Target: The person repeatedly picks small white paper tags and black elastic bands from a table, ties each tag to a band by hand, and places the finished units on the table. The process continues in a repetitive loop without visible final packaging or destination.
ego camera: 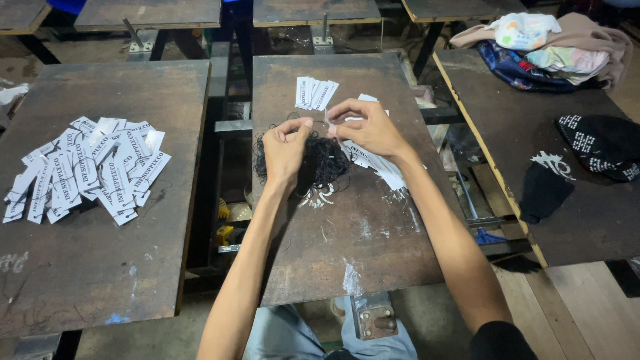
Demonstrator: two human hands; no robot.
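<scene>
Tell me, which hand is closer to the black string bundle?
Left. The left hand rests on the black string bundle; the right hand hovers just above and beside it.

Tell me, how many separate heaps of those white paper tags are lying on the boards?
3: a big heap on the left board, a small stack at the middle board's far end, and a row under the right hand. More may be hidden beneath the hands.
</scene>
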